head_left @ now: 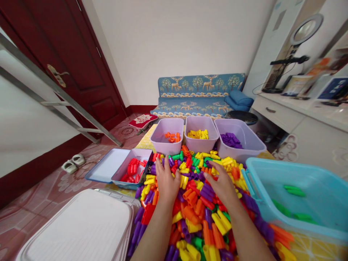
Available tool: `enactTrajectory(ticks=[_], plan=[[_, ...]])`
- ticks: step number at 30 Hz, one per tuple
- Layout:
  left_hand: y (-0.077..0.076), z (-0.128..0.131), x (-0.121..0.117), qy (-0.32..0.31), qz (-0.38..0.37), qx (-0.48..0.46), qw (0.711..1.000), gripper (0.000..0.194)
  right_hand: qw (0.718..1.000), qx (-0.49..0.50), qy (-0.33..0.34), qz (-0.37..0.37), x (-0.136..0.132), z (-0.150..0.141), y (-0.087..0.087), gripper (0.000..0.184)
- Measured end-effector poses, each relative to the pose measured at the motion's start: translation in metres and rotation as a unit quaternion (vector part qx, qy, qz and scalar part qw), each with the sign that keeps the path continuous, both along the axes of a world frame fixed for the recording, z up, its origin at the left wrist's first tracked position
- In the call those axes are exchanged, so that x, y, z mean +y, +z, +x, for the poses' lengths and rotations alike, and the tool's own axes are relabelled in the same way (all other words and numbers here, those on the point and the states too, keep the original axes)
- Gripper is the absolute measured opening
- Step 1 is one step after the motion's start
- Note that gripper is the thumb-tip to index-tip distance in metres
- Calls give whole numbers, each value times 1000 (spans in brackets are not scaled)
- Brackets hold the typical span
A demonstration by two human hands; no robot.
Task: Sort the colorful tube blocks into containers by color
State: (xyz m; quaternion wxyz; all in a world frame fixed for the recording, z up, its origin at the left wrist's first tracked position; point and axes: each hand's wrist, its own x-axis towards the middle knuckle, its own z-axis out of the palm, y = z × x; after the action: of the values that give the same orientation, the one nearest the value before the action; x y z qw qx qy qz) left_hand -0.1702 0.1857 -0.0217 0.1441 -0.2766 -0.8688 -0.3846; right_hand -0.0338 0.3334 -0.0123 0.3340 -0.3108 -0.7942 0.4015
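Left hand (166,181) and right hand (221,186) spread on heaped plastic pegs (191,214).
Fingers (165,167) apart, resting on pegs, long axes every way; right hand nearer the blue plastic tub (312,195).

1. Multicoloured plastic pegs (191,214) lie heaped on a yellow patterned mat (312,246), with the person's left hand (165,181) and right hand (221,185) resting on top, side by side.
2. Three lilac plastic tubs (201,143) stand in a row behind the heap, with pegs inside each.
3. A sky-blue plastic tub (296,203) holding pegs sits right of the heap.
4. A lilac plastic tray (133,168) holding pegs sits left of the heap, beside a white rectangular lid (78,224).
5. A blue floral sofa (198,96) stands behind the tubs.
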Motion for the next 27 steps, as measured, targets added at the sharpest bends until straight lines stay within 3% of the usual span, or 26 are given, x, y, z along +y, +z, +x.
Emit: enactTrajectory(ticks=[2, 4, 7, 10, 13, 16, 18, 20, 23, 27], plan=[[1, -2, 3, 7, -61, -16, 998, 70, 993, -74, 10, 89, -3, -2, -6, 52], [5, -6, 5, 13, -119, -28, 992, 68, 982, -134, 19, 129, -7, -2, -6, 57], [13, -12, 7, 15, -181, -54, 982, 61, 968, -206, 36, 140, -11, -2, -2, 61], [17, -16, 7, 25, -191, -77, 978, 52, 962, -228, 53, 138, -13, -2, 2, 57], [18, -15, 5, 10, -135, -89, 987, 36, 969, -197, 65, 134, -12, -2, 3, 53], [19, -4, 6, -128, 22, -113, 985, 23, 981, -143, 80, 105, -12, -2, 2, 51], [20, 6, 8, -276, 120, -165, 939, 21, 988, -102, 94, 69, -13, -2, 3, 49], [21, 16, 10, -377, 175, -246, 876, 27, 992, -56, 113, 32, -15, -1, 5, 48], [20, 24, 13, -389, 225, -348, 823, 34, 990, 1, 143, 1, -19, 1, 12, 44], [16, 20, 14, -372, 251, -401, 799, 38, 986, 42, 163, -23, -23, 1, 19, 42]])
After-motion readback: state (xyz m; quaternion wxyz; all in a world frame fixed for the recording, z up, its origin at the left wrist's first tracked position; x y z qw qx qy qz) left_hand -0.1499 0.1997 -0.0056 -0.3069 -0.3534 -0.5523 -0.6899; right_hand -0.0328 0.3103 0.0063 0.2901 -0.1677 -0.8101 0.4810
